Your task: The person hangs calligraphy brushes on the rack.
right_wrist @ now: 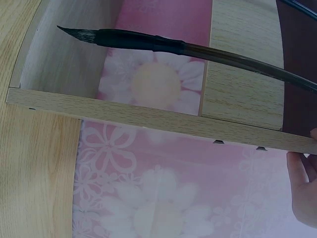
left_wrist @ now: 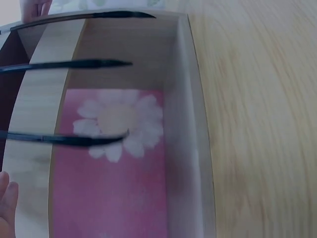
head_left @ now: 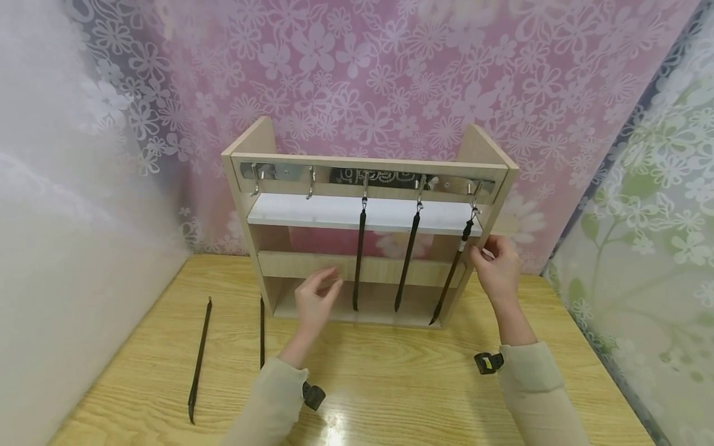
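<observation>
Three dark calligraphy brushes hang tip down from metal hooks on a wooden shelf rack (head_left: 362, 269): one at the middle (head_left: 359, 254), one right of it (head_left: 409, 257) and one with a pale band at the far right (head_left: 450, 272). My right hand (head_left: 498, 271) pinches the rack's right side panel (right_wrist: 163, 119), with fingers on both faces of it in the right wrist view. Empty, with loosely bent fingers, my left hand (head_left: 316, 301) hovers before the rack, left of the middle brush. Its fingertips (left_wrist: 8, 198) show at the lower left of the left wrist view.
Two more brushes lie on the wood-grain table (head_left: 390, 371): one at far left (head_left: 201, 359), another (head_left: 262, 334) partly behind my left sleeve. Two hooks at the rack's left, one at the end (head_left: 256, 179) and one beside it (head_left: 310, 183), carry nothing. Flowered cloth stands behind.
</observation>
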